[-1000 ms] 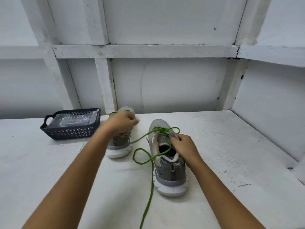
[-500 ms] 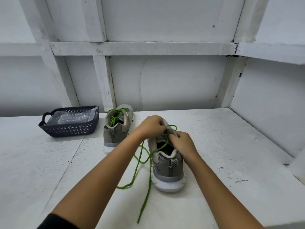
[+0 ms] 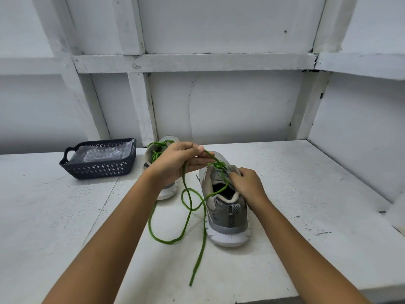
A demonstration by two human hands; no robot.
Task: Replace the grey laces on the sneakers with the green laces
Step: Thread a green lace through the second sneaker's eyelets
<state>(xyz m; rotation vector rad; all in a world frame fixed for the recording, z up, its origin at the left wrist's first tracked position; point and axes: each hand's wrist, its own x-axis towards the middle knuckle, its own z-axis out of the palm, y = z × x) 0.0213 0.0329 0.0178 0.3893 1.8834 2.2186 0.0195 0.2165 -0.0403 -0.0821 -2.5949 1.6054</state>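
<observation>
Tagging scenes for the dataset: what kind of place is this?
Likely a bare workroom or storage corner: rough white-painted table, white board walls with painted battens, and a dark plastic basket.

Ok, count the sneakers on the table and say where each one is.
2. The near sneaker stands mid-table, heel toward the camera, held by the right hand. The far sneaker stands farther back, partly hidden by the left hand, right of the basket.

The left hand (image 3: 175, 161) covered most of the far sneaker (image 3: 167, 193), and its forearm hid part of the green lace (image 3: 190, 208) loop. The right hand (image 3: 247, 185) hid the right eyelets of the near sneaker (image 3: 225, 211). Both forearms ran off the bottom edge. The basket (image 3: 98, 170) held what looked like crumpled clear plastic.
</observation>
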